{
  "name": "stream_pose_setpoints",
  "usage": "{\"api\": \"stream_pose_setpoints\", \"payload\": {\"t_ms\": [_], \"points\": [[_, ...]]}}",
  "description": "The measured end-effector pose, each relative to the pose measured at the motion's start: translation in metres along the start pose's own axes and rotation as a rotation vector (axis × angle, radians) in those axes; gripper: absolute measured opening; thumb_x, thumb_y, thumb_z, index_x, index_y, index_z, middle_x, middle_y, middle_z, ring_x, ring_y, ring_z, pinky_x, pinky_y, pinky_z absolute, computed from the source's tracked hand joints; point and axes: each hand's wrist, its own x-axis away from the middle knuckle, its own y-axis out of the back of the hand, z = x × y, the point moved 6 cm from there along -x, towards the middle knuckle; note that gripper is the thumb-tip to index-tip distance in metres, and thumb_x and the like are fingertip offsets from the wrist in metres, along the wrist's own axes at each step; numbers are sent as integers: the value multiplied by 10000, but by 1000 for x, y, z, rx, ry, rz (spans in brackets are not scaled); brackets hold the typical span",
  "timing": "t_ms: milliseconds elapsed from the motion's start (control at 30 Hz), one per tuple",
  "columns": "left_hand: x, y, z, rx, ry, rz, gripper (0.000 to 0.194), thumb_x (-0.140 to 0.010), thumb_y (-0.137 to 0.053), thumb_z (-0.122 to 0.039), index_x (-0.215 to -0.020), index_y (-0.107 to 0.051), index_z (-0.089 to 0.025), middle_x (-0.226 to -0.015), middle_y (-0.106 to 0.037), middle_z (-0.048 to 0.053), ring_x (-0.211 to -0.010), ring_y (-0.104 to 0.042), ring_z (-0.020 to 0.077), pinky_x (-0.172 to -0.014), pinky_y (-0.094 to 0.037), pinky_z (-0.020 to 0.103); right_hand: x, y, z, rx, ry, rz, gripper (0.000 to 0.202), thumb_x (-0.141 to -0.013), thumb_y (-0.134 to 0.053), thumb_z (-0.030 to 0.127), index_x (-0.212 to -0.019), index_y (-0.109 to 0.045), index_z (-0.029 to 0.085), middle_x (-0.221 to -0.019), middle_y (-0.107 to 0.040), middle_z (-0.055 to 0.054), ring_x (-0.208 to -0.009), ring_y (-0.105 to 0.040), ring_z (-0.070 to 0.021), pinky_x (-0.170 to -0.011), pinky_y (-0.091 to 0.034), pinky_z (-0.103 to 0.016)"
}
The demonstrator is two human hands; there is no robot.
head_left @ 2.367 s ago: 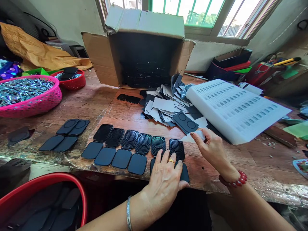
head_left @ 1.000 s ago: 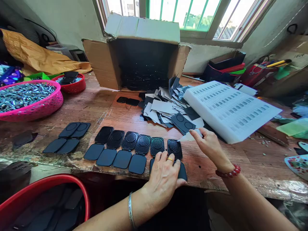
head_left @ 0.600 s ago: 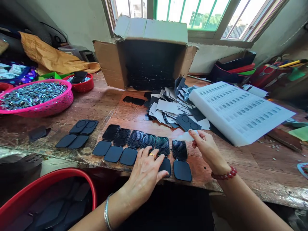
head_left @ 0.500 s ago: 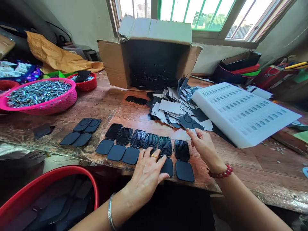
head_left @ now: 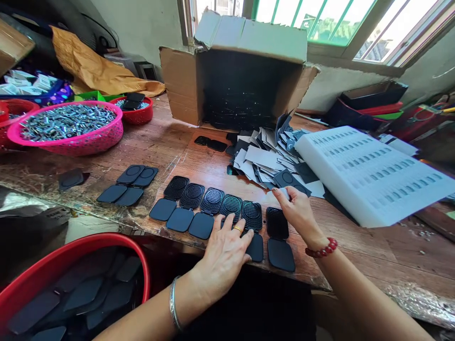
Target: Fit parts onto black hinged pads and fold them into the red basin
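Observation:
Along the table's near edge lies a row of opened black hinged square cases [head_left: 201, 225], with ridged round patterns on their upper halves. My left hand [head_left: 227, 251] rests on the row, fingers spread and covering parts of two lower flaps; a gold ring is on one finger. At the right end, one opened case [head_left: 277, 222] has a plain rectangular recess in its upper half. Just above that case, my right hand [head_left: 298, 213] is closed in a pinch on a thin pale piece [head_left: 283, 192], mostly hidden by the fingers.
Loose black and grey cards [head_left: 261, 158] are heaped before an open cardboard box [head_left: 183, 90]. A white slotted foam block [head_left: 369, 182] lies right. Pink basket [head_left: 71, 144] of metal pins stands left, near four-panel black pieces [head_left: 130, 195]. Below, a red tub [head_left: 144, 265] holds black panels.
The view has shifted, so the table's things appear further right. My right hand has moved slightly left relative to the cases, still pinching the pale piece. My left hand stays on the row.

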Motion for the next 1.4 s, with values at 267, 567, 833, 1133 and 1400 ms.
{"api": "stream_pose_setpoints", "payload": {"t_ms": [267, 567, 833, 1133, 1400], "points": [[-5, -14, 6, -5, -8, -12, 378, -931, -610, -307, -1306, -606, -259, -1416, -572, 89, -1368, -416, 364, -1094, -305, 576, 4, 14, 23, 129, 182, 4, 388, -824, -525, 479, -576, -330, 254, -544, -386, 28, -530, -341, -144, -544, -242, -297], [-4, -15, 5, 2, -11, -39, 377, -937, -604, -316, -1307, -606, -243, -1412, -568, 95, -1346, -433, 361, -1078, -322, 552, 20, 7, 43, 142, 279, 185, 337, -867, -530, 402, -600, -403, 240, -554, -428, 24, -516, -375, -143, -536, -261, -284], [-2, -11, 3, -16, 4, -42, 386, -925, -628, -323, -1303, -622, -247, -1407, -583, 90, -1327, -463, 341, -1070, -359, 529, 13, -15, 59, 117, 374, 95, 302, -890, -521, 361, -651, -378, 244, -624, -426, 18, -578, -382, -157, -585, -275, -295], [-1, -5, 2, -16, -1, -49, 401, -908, -650, -322, -1299, -619, -239, -1389, -594, 79, -1319, -460, 335, -1076, -352, 506, -5, -4, 49, 188, 318, 46, 343, -846, -533, 384, -616, -310, 260, -596, -399, 22, -561, -356, -157, -581, -259, -305], [0, -12, 6, 43, -25, -99, 407, -895, -668, -361, -1278, -613, -235, -1401, -578, 85, -1333, -446, 346, -1085, -337, 525, 2, 21, 4, 62, -1, 58, 435, -828, -552, 493, -551, -319, 250, -503, -327, 51, -494, -317, -128, -506, -228, -294]]}}
